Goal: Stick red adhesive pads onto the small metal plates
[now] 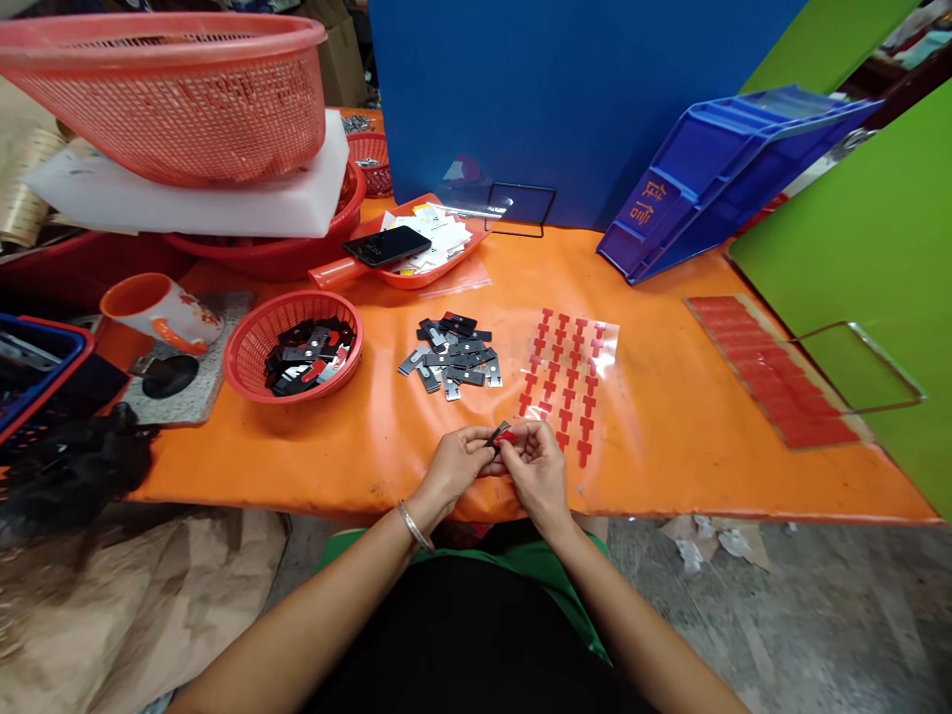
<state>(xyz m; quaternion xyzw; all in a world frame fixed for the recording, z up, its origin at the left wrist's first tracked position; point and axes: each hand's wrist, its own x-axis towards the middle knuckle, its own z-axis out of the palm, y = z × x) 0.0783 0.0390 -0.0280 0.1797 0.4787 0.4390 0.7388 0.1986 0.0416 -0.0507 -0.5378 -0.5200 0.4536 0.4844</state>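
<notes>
Near the table's front edge, my left hand (455, 464) is closed on a small flat black-and-metal piece (494, 437). My right hand (536, 468) meets it from the other side, thumb and finger pinching a small red sticker (507, 434) against the piece. How far the sticker touches the piece is hidden by my fingers. Just beyond my hands lies a loose pile of similar black and metal pieces (453, 355). To its right is a clear sheet (608, 342) with rows of red T-shaped stickers (551, 371), its near end partly behind my right hand.
A red basket (236, 347) of black, metal and red pieces stands left. Behind are a red scoop (334, 274) of paper slips and a phone (388, 246). A mug (160, 307) sits far left. Right are a blue bin (669, 198) and a red-striped card (773, 372).
</notes>
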